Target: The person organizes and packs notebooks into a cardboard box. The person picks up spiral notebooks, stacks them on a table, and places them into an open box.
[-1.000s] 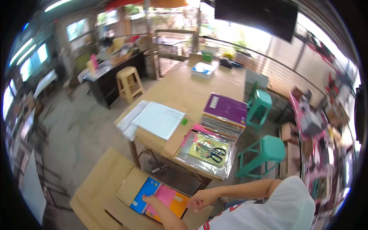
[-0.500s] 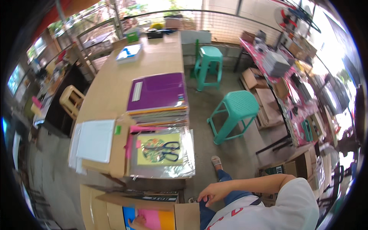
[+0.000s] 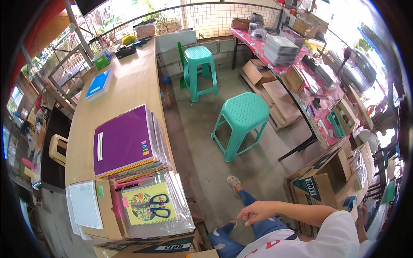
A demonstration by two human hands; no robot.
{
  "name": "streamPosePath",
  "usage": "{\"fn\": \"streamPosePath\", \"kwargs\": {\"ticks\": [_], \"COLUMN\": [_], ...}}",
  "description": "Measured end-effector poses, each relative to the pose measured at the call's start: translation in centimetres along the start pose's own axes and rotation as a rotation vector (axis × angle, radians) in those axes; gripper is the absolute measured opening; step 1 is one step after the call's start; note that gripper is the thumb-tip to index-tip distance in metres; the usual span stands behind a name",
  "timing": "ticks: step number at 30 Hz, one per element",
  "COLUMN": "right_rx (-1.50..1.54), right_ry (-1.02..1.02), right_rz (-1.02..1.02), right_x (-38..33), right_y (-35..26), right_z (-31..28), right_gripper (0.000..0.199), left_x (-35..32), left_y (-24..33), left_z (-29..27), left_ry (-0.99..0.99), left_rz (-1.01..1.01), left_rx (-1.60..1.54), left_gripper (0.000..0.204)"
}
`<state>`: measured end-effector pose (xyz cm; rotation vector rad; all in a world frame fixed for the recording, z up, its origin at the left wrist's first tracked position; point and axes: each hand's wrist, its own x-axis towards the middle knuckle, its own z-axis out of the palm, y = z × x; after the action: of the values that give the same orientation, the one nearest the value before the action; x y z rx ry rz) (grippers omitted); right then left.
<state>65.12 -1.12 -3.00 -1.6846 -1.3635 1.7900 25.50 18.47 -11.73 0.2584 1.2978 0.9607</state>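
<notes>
My right hand (image 3: 254, 213) hangs in the air over my jeans-clad legs, fingers loosely bent and apart, with nothing in it. My left hand is out of view. On the wooden table to the left lie scissors with dark blue handles (image 3: 160, 206), on a yellow floral notebook (image 3: 142, 213) among plastic-wrapped sheets. Behind them is a stack of spiral notebooks with a purple cover (image 3: 122, 138). A white sheet pack (image 3: 86, 204) rests beside the scissors. Below the table's near end, a cardboard carton (image 3: 150, 248) shows only in part.
Two green plastic stools (image 3: 243, 111) stand on the concrete floor. At right, a table with a pink cloth (image 3: 316, 101) bears stacked grey books (image 3: 280, 50) and clutter. An open carton (image 3: 316, 189) stands at lower right. Part of another person's arm (image 3: 362, 219) appears behind my right shoulder.
My view has turned to the right, so the tables and stools sit further left. My left hand and the open carton's colourful contents have left the picture. My right hand stays raised.
</notes>
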Motion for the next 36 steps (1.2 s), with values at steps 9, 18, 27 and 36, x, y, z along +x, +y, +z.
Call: {"fn": "streamPosePath", "kwargs": {"ticks": [9, 18, 27, 36], "right_rx": [-0.004, -0.032, 0.166, 1.386], "right_ry": [-0.091, -0.185, -0.114, -0.445], "right_rz": [-0.095, -0.276, -0.878, -0.680], "right_x": [-0.7, 2.8, 12.1, 11.6], "right_y": [-0.8, 0.7, -6.1, -7.8], "right_z": [-4.2, -15.1, -26.7, -50.2], "right_gripper": [0.050, 0.049, 0.051, 0.110], "left_x": [-4.4, -7.0, -6.5, -6.2], "left_y": [1.4, -0.8, -6.7, -4.2], "left_z": [9.7, 23.5, 42.4, 63.4], "left_ry": [-0.211, -0.313, -0.341, -0.477], "left_rz": [-0.025, -0.051, -0.049, -0.023], "left_rx": [0.059, 0.121, 0.133, 0.067], "left_gripper": [0.070, 0.069, 0.068, 0.068]}}
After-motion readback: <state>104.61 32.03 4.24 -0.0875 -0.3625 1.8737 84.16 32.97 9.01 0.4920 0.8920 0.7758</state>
